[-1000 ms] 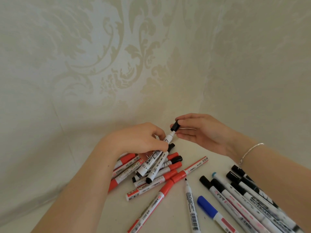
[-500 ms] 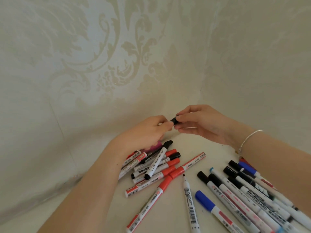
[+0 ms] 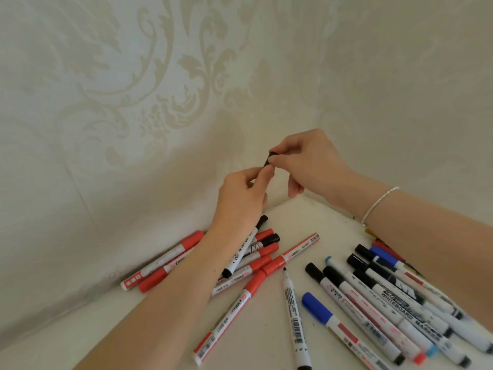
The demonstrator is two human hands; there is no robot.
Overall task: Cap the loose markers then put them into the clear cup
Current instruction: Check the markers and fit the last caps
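Note:
My left hand [image 3: 240, 198] grips a black marker raised above the table; its body is hidden behind my fingers and wrist. My right hand [image 3: 309, 164] pinches the black cap [image 3: 267, 159] at the marker's top end, fingertips of both hands touching. Below lies a pile of red and black capped markers [image 3: 256, 263]. One uncapped marker [image 3: 292, 305] lies alone with its bare tip pointing away from me. A row of black, blue and red markers [image 3: 378, 297] lies under my right forearm. No clear cup is in view.
The white table [image 3: 301, 217] sits in a corner between two patterned cream walls [image 3: 160, 102]. A silver bracelet [image 3: 378, 204] circles my right wrist. A blue-capped marker [image 3: 317, 308] lies near the uncapped one.
Both hands rose and closed together. The gap between cap and left fingers has closed, and the marker body that showed a second ago is now hidden in my left hand.

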